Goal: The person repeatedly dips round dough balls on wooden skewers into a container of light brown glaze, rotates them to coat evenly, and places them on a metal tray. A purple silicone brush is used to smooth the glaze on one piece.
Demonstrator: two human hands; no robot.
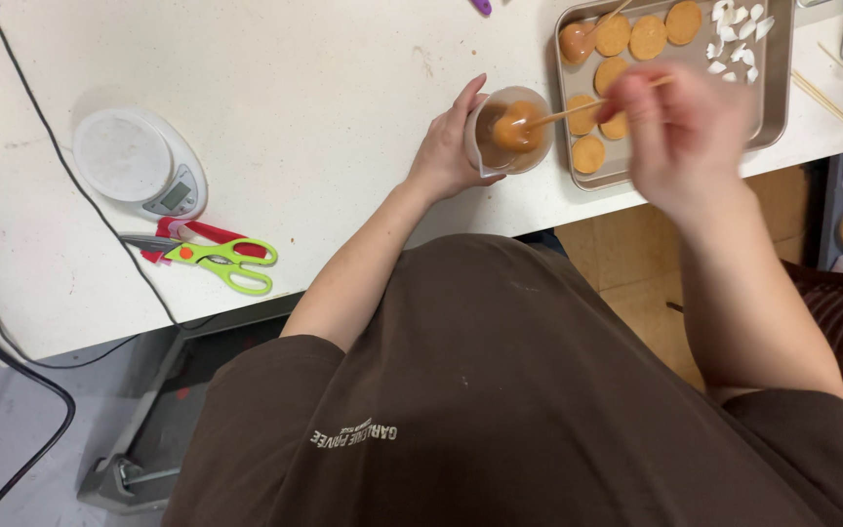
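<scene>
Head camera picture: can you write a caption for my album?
Left hand steadies a cup while right hand dips a skewered treat.

The right hand [685, 137] is motion-blurred, so its grip on the wooden skewer [587, 105] cannot be made out; the skewer's tip is buried in the orange coated ball [516, 127] inside the clear cup [505, 130]; the left hand [449, 146] hides the cup's near wall; the baking tray [779, 78] is cut off by the top edge; a purple object [481, 6] there is too cropped to identify.
</scene>
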